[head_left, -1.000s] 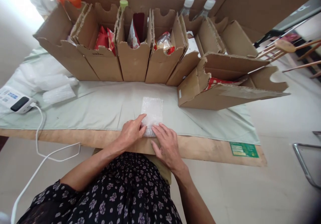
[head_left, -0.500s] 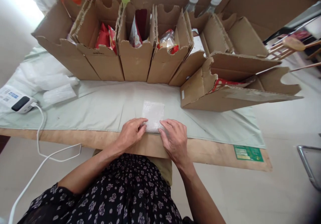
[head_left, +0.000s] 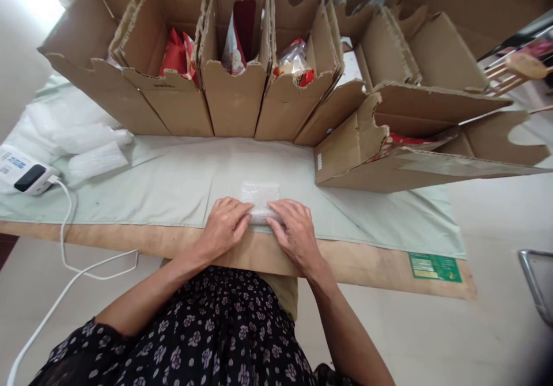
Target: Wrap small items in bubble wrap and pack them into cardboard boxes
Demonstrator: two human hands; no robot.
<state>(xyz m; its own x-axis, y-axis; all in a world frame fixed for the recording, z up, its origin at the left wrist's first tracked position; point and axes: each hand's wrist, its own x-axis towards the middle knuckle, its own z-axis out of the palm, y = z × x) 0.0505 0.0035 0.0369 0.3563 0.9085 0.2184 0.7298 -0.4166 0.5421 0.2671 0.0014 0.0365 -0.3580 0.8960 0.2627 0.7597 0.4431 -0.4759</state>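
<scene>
A small piece of translucent bubble wrap (head_left: 260, 192) lies at the front of the green cloth, its near side rolled or folded over. My left hand (head_left: 225, 224) grips the left end of that roll between thumb and fingers. At the right end, my right hand (head_left: 294, 227) holds it the same way, fingers curled over the top and thumb on the near side. The far part of the bubble wrap lies flat beyond my fingertips. Whether anything is inside the roll, I cannot tell.
Cardboard bins (head_left: 235, 106) with packets stand in a row at the back. Another bin (head_left: 358, 155) lies angled at the right. More bubble wrap (head_left: 97, 158) and a white device (head_left: 28, 170) with a cable (head_left: 64, 207) are at the left. The green cloth (head_left: 173, 184) covers the table.
The bubble wrap's flat part has become shorter as its near side was rolled away from me. My hands have moved slightly closer together. The view has shifted a little.
</scene>
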